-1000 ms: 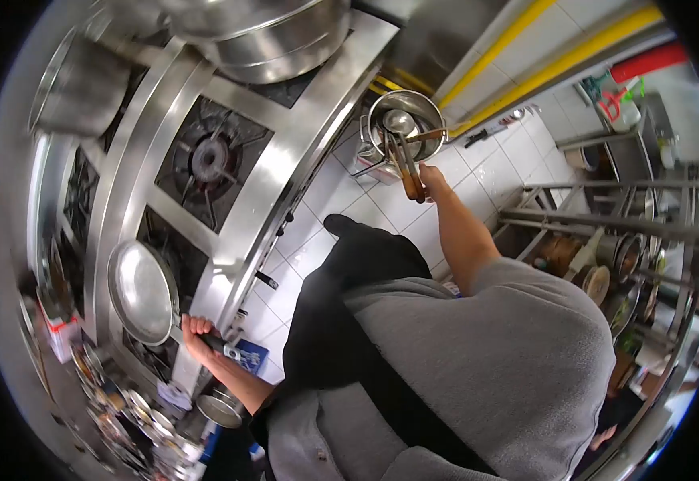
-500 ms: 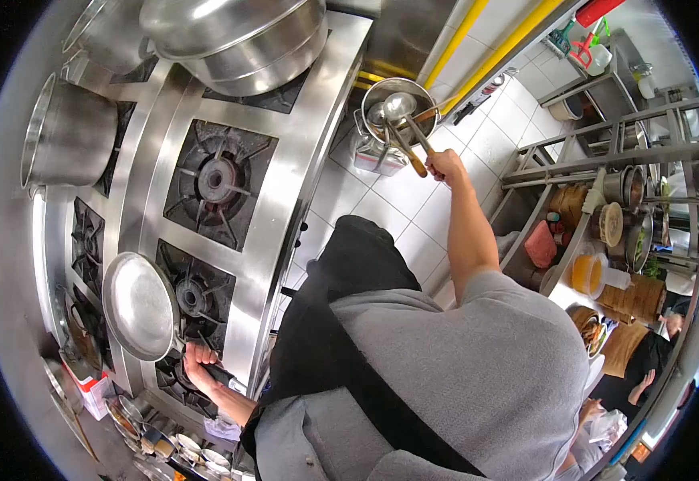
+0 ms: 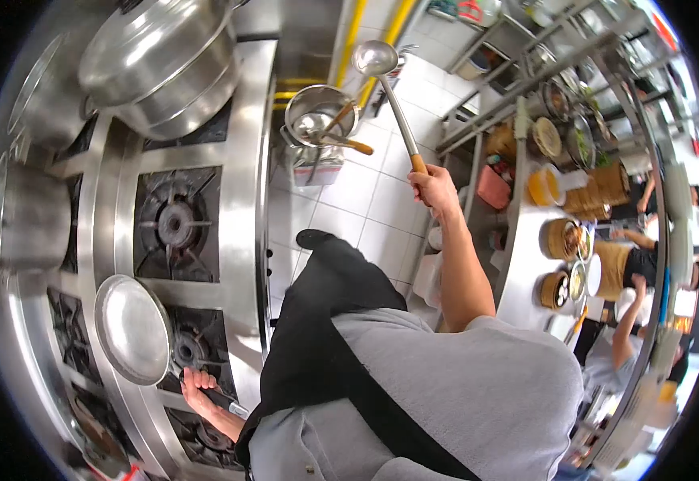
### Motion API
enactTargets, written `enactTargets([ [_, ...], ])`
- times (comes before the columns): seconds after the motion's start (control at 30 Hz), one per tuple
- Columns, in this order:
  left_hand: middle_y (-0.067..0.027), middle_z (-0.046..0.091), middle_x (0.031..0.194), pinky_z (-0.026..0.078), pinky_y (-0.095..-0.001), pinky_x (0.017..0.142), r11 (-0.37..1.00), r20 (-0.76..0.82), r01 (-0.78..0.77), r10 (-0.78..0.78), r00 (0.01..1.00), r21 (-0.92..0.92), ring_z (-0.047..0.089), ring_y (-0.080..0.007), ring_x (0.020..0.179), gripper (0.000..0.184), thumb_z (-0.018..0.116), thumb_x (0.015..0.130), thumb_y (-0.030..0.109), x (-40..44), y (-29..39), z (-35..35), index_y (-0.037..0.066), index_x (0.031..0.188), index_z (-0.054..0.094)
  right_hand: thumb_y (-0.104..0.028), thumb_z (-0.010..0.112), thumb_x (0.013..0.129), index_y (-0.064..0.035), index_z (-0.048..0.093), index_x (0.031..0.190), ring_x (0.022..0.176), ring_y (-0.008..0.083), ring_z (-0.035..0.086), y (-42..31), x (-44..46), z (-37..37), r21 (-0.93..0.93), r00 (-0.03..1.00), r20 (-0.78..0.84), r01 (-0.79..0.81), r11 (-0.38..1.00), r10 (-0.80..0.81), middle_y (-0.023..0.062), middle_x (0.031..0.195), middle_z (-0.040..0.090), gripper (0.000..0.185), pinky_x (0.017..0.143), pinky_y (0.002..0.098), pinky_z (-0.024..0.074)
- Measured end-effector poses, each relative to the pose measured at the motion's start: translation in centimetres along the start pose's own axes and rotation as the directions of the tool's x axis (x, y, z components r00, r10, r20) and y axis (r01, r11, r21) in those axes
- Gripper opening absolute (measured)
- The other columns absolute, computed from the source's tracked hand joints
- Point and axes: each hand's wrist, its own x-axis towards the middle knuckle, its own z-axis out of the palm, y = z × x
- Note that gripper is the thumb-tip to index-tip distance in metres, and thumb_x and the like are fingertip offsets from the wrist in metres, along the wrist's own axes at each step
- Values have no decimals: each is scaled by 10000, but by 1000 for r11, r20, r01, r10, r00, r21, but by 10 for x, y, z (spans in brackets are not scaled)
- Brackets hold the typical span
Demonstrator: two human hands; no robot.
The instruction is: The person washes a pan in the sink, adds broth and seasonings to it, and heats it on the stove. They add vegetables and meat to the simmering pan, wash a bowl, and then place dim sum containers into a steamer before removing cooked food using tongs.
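Observation:
My left hand [image 3: 200,388] is wrapped round the handle of a frying pan [image 3: 131,330]. The pan looks bare inside and is held over the stove near a burner. Raised above the tiled floor, my right hand [image 3: 436,191] grips the wooden end of a long metal ladle [image 3: 399,108], its bowl pointing away from me. A steel pot [image 3: 323,94] stands beyond the stove's corner, apart from the ladle. Other utensils lean in it, one with a wooden handle [image 3: 353,145].
The stove [image 3: 248,200] runs along my left, with a large lidded steamer pot [image 3: 157,72] at its far end and a stockpot [image 3: 33,212] at the back. On my right, shelving and a counter [image 3: 526,264] hold bamboo steamers [image 3: 556,238]. People [image 3: 618,353] work beyond it.
My right hand has lifted the ladle out of the steel pot and swung it to the right. The left hand still holds the frying pan. My view has turned toward the right.

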Motion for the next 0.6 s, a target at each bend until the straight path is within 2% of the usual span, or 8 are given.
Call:
enactTargets([
  [0.13, 39, 353, 630, 299, -241, 459, 996, 52, 64, -62, 997, -54, 325, -83, 523, 230, 580, 977, 134, 23, -3, 15, 101, 784, 459, -126, 633, 833, 24, 575, 866, 549, 131, 581, 7, -23, -25, -20, 971, -175, 161, 987, -162, 58, 698, 581, 164, 485, 297, 470],
  [0.17, 41, 350, 630, 299, -240, 460, 996, 143, 86, -81, 986, -30, 323, -80, 523, 243, 579, 977, 135, 29, -1, 16, 107, 775, 446, -115, 620, 831, 39, 562, 930, 631, 244, 649, 2, -31, -31, -152, 960, -218, 143, 978, -174, 118, 745, 622, 192, 590, 379, 532],
  [0.2, 42, 347, 629, 298, -239, 461, 995, 229, 103, -99, 968, -6, 321, -78, 523, 256, 577, 977, 136, 34, -1, 18, 112, 767, 434, -115, 620, 831, 39, 562, 930, 631, 244, 649, 6, -32, -36, -151, 955, -234, 148, 977, -181, 118, 745, 622, 192, 590, 379, 532],
  [0.27, 46, 337, 619, 298, -239, 454, 996, 208, 84, -82, 975, 1, 316, -73, 511, 288, 582, 977, 150, 40, -1, 25, 123, 748, 409, -97, 610, 816, 42, 549, 957, 772, 384, 661, 16, -34, -43, -675, 754, -429, 99, 731, -497, 185, 778, 647, 206, 705, 457, 534],
  [0.3, 46, 333, 613, 300, -240, 448, 996, 184, 61, -72, 980, 67, 317, -72, 503, 295, 587, 975, 160, 43, 0, 28, 124, 743, 407, -94, 609, 813, 31, 531, 1007, 905, 452, 613, 13, -36, -47, -652, 775, -456, 44, 757, -437, 236, 893, 638, 244, 801, 497, 500],
  [0.33, 46, 330, 606, 302, -240, 442, 990, 159, 39, -60, 986, 135, 317, -72, 495, 303, 592, 973, 169, 45, 1, 29, 126, 739, 405, -94, 609, 813, 31, 531, 1007, 905, 452, 613, 13, -36, -50, -651, 771, -462, 43, 758, -440, 236, 893, 638, 244, 801, 497, 500],
  [0.53, 41, 363, 592, 336, -243, 430, 984, 200, 26, -62, 978, 178, 352, -76, 475, 309, 602, 972, 199, 49, 13, 42, 128, 736, 415, -103, 625, 831, 8, 505, 1079, 925, 420, 609, 19, -26, -64, -719, 567, -528, 97, 688, -632, 233, 1019, 590, 296, 778, 481, 491],
  [0.6, 42, 363, 592, 335, -244, 425, 960, 157, -43, -1, 988, 275, 356, -74, 473, 313, 603, 973, 211, 41, 16, 54, 131, 735, 416, -86, 621, 839, 2, 496, 1076, 868, 407, 618, 18, -27, -63, -728, 409, -556, 181, 662, -724, 216, 961, 604, 282, 751, 476, 494],
])
